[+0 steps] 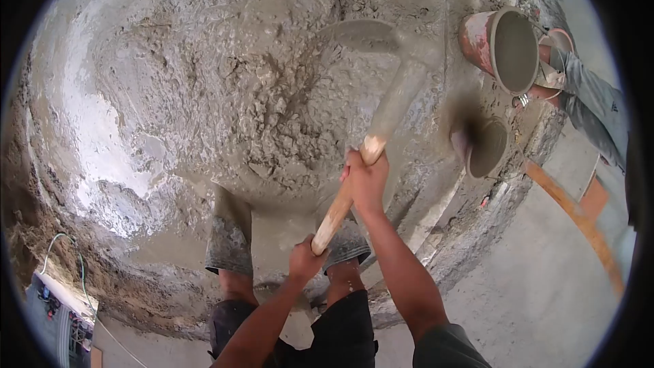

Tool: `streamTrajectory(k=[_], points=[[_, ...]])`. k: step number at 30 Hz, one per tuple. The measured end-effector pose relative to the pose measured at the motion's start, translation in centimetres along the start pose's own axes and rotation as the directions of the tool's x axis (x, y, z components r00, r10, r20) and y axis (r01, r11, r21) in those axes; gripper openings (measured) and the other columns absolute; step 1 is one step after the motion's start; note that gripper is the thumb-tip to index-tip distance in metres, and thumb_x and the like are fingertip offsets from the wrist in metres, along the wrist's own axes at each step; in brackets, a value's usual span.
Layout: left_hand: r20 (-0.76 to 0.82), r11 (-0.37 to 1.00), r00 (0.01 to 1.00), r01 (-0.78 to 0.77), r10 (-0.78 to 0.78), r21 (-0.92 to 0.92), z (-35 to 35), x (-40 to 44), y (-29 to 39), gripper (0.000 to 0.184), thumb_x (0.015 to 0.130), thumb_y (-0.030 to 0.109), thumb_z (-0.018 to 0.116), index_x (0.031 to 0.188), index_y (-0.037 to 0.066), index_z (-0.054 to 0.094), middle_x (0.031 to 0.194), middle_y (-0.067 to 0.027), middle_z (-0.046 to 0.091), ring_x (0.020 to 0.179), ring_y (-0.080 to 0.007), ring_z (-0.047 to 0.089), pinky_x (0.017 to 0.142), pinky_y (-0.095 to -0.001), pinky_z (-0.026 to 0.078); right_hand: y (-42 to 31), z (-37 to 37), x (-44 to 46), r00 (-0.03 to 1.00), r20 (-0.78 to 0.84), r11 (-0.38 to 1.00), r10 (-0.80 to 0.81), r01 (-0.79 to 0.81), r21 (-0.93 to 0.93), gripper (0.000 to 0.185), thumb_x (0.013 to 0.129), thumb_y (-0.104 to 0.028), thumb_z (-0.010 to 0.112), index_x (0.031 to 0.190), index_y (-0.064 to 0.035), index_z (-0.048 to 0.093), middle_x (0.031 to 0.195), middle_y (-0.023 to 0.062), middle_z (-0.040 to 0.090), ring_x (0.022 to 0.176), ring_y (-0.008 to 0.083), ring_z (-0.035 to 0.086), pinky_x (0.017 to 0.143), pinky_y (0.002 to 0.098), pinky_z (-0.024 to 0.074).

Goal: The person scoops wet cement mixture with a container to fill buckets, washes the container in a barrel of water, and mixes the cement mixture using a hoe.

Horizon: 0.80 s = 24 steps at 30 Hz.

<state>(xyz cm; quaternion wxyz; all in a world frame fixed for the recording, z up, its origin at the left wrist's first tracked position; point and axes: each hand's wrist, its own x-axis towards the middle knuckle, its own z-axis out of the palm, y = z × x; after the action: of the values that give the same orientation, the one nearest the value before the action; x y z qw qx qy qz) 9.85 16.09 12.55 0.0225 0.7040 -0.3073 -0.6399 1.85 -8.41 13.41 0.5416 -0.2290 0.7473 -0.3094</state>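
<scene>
Both hands are closed around the wooden handle (335,212) of a hoe. My left hand (306,259) grips its lower end, near my legs. My right hand (366,178) holds it farther up, where bare wood meets a mud-coated stretch. The hoe's blade (368,35), coated in grey mud, rests at or just above the wet cement mix (272,109); contact is hard to tell. Lumpy mix lies left of the handle, with a watery, shiny patch at the far left.
A large bucket (477,44) of grey mix stands at the upper right, a smaller bucket (485,148) below it. Another person's legs (589,99) are at the right, near an orange-brown plank (579,221). My boots (228,232) stand in the mix. A thin hose (82,272) lies lower left.
</scene>
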Motion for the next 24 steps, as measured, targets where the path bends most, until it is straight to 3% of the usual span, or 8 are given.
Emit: streamTrajectory(k=[1, 3, 7, 10, 15, 20, 23, 24], points=[[-0.087, 0.978, 0.981, -0.184, 0.175, -0.102, -0.8, 4.3, 3.9, 0.04, 0.077, 0.029, 0.078, 0.105, 0.003, 0.066, 0.081, -0.0219, 0.069, 0.081, -0.0424, 0.067, 0.07, -0.0473, 0.054, -3.6, 1.0, 4.4, 0.995, 0.012, 0.994, -0.102, 0.102, 0.031, 0.013, 0.089, -0.003, 0.06, 0.094, -0.0024, 0.048, 0.073, 0.0051, 0.053, 0.05, 0.0123, 0.051, 0.046, 0.0293, 0.0454], [-0.091, 0.929, 0.966, -0.256, 0.24, -0.266, -2.9, 11.9, 11.5, 0.04, 0.078, 0.028, 0.076, 0.105, 0.002, 0.066, 0.078, -0.0204, 0.069, 0.076, -0.0367, 0.069, 0.069, -0.0439, 0.054, -8.6, 2.6, 14.8, 0.966, -0.008, 0.964, -0.257, 0.255, -0.079, 0.014, 0.088, -0.006, 0.061, 0.095, -0.0018, 0.05, 0.076, 0.0047, 0.054, 0.056, 0.0119, 0.053, 0.048, 0.0286, 0.0465], [-0.082, 0.851, 0.955, -0.29, 0.284, -0.437, -6.0, 20.4, 23.6, 0.037, 0.077, 0.023, 0.07, 0.102, -0.003, 0.064, 0.07, -0.0172, 0.066, 0.066, -0.0309, 0.068, 0.066, -0.0395, 0.053, -13.7, 4.7, 34.4, 0.963, 0.131, 0.949, -0.234, 0.256, -0.185, 0.018, 0.086, -0.009, 0.062, 0.097, 0.0049, 0.059, 0.079, 0.0081, 0.058, 0.063, 0.0152, 0.058, 0.056, 0.0297, 0.0543], [-0.07, 0.815, 0.981, -0.188, 0.179, -0.548, -2.2, 19.4, 22.6, 0.03, 0.076, 0.02, 0.069, 0.097, -0.001, 0.062, 0.067, -0.0124, 0.064, 0.059, -0.0245, 0.064, 0.058, -0.0372, 0.051, -11.2, 4.5, 33.4, 0.992, 0.092, 0.853, -0.091, 0.125, -0.507, 0.038, 0.081, -0.014, 0.062, 0.108, 0.0128, 0.06, 0.084, 0.018, 0.066, 0.067, 0.0215, 0.067, 0.057, 0.0343, 0.0573], [-0.001, 0.482, 0.996, -0.043, 0.088, -0.875, -1.4, 11.7, 21.3, 0.013, 0.079, 0.01, 0.066, 0.084, 0.005, 0.055, 0.061, -0.0006, 0.053, 0.048, -0.0092, 0.05, 0.045, -0.0282, 0.039, -8.3, 4.5, 28.7, 0.992, 0.11, 0.783, 0.067, 0.016, -0.622, 0.033, 0.081, -0.011, 0.061, 0.103, 0.0137, 0.061, 0.079, 0.0183, 0.068, 0.056, 0.0246, 0.067, 0.05, 0.0362, 0.0572], [0.025, 0.515, 0.998, -0.007, 0.056, -0.857, -1.0, 5.3, 18.0, 0.012, 0.082, 0.007, 0.064, 0.084, 0.004, 0.052, 0.061, 0.0044, 0.048, 0.046, -0.0049, 0.042, 0.041, -0.0247, 0.032, -4.1, 3.8, 22.4, 0.985, 0.096, 0.765, 0.147, -0.052, -0.642, 0.031, 0.081, -0.012, 0.061, 0.095, 0.0158, 0.062, 0.075, 0.0211, 0.069, 0.059, 0.0297, 0.071, 0.051, 0.0392, 0.057], [0.175, 0.575, 0.974, 0.226, -0.144, -0.786, -1.0, -0.1, 17.8, 0.013, 0.082, 0.006, 0.066, 0.086, 0.003, 0.054, 0.062, 0.0044, 0.049, 0.05, -0.0048, 0.045, 0.043, -0.0251, 0.035, -2.6, 0.6, 17.5, 0.957, 0.165, 0.78, 0.237, -0.085, -0.62, 0.029, 0.081, -0.012, 0.062, 0.092, 0.0148, 0.06, 0.078, 0.0241, 0.069, 0.057, 0.0303, 0.07, 0.053, 0.0394, 0.0575], [0.136, 0.567, 0.976, 0.209, -0.17, -0.797, 0.3, -2.1, 16.5, 0.012, 0.081, 0.005, 0.065, 0.088, 0.003, 0.055, 0.063, 0.0044, 0.05, 0.052, -0.005, 0.046, 0.045, -0.0258, 0.037, -1.1, -0.4, 14.9, 0.969, 0.115, 0.81, 0.22, -0.116, -0.574, 0.017, 0.08, -0.009, 0.059, 0.076, 0.0081, 0.059, 0.063, 0.015, 0.062, 0.049, 0.0234, 0.063, 0.045, 0.0362, 0.0535]])
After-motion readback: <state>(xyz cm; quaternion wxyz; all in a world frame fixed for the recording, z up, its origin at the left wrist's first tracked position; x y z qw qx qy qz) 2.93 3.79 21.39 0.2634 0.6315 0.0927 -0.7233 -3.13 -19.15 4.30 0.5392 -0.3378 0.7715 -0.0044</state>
